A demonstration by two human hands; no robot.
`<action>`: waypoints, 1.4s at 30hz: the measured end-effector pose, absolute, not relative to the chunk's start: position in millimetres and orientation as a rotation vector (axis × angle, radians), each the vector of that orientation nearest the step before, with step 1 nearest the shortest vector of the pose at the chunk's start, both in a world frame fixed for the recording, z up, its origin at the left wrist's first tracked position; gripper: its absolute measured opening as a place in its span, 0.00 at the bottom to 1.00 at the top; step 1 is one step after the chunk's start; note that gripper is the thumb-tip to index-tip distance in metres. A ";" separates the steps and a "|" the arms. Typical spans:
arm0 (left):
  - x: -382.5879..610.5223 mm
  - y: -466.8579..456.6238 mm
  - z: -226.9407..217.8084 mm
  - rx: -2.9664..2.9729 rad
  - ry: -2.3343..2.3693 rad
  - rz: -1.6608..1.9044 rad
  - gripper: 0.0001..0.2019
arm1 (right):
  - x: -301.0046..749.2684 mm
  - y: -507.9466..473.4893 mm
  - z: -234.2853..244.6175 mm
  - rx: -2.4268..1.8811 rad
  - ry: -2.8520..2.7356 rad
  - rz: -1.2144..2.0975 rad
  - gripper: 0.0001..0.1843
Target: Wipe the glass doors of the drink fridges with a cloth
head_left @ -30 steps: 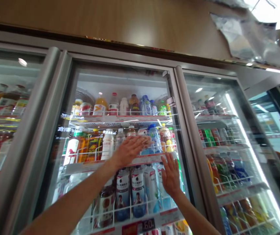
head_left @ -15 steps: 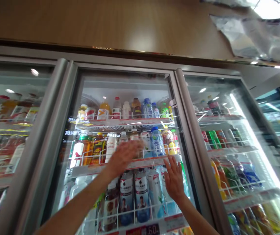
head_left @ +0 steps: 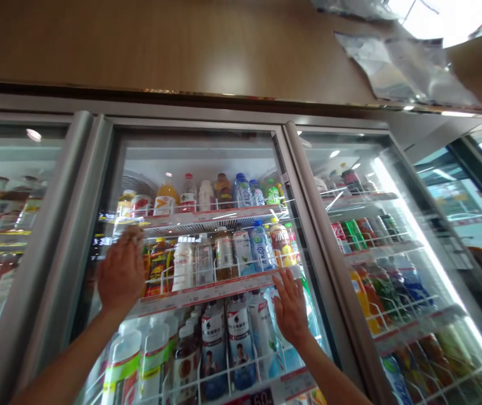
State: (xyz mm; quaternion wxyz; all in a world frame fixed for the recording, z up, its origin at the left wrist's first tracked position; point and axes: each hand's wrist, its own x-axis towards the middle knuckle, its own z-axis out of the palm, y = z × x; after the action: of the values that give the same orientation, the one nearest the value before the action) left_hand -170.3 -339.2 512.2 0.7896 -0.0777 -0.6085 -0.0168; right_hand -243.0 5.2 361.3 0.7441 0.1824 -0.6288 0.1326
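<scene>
cloth (head_left: 136, 233) (half-hidden) under left fingers (head_left: 126, 247), right fingers (head_left: 287, 281) at glass door (head_left: 207, 154)

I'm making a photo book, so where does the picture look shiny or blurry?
Head view: pale glare on the brown panel; head view: white light spots on the left glass door; same head view: the left hand looks blurry, the right hand clearer.

Clear plastic (head_left: 409, 70) overlaps a brown panel (head_left: 139, 45) above shelves (head_left: 224, 288) of bottles (head_left: 243, 192) and cans (head_left: 355, 234).

Bottled drinks (head_left: 183, 265) on fridge shelves (head_left: 224, 288)
</scene>
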 end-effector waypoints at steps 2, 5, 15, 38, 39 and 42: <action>-168.7 -347.7 524.4 0.116 -1.205 -0.197 0.20 | -243.3 4.6 361.4 0.392 -1.372 0.289 0.26; -176.2 -305.7 511.7 0.129 -1.196 -0.165 0.20 | -243.7 5.3 360.8 0.397 -1.370 0.283 0.26; -176.1 -288.0 514.2 -0.298 -1.385 0.082 0.21 | -242.5 7.8 359.8 0.422 -1.384 0.326 0.28; -180.3 -297.2 463.8 -0.333 -1.434 0.225 0.20 | -238.8 13.1 361.0 0.460 -1.391 0.290 0.30; -177.7 -310.9 469.6 -0.161 -1.378 0.082 0.20 | -238.8 12.9 360.9 0.460 -1.388 0.292 0.30; -175.4 -320.1 474.6 0.059 -1.301 -0.117 0.21 | -238.4 12.2 360.7 0.456 -1.379 0.299 0.31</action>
State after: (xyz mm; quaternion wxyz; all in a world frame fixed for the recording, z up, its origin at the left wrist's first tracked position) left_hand -175.4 -320.1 474.6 0.7939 0.0274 -0.6051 -0.0544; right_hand -238.4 12.2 360.7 0.7374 0.2076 -0.6281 0.1362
